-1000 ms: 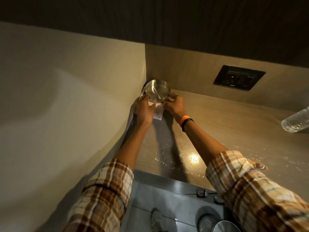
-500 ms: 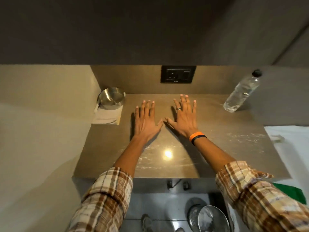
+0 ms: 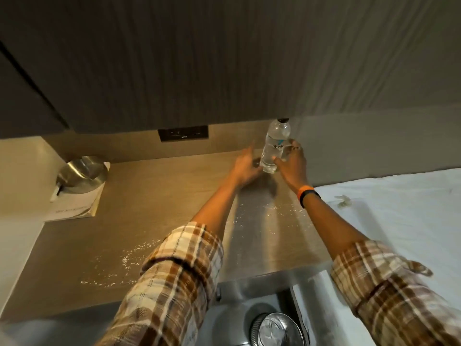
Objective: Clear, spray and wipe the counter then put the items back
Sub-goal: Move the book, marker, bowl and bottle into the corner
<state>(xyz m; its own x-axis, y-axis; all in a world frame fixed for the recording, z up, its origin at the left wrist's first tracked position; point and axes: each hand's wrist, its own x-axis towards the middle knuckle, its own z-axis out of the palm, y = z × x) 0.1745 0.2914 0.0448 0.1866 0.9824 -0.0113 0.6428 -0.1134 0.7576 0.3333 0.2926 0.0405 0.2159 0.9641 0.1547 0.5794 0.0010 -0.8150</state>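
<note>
Droplets glisten across the beige stone counter (image 3: 154, 196). Left hand (image 3: 245, 166), fingers spread, hovers blurred beside the clear plastic water bottle (image 3: 274, 148) at the back; right hand (image 3: 293, 163) cups it loosely. Wet surface and loose hold could tip it.

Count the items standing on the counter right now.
3: a metal bowl at the back left corner, resting on a booklet, and a water bottle at the back right between the left hand and right hand. The arms may hide something.
</note>
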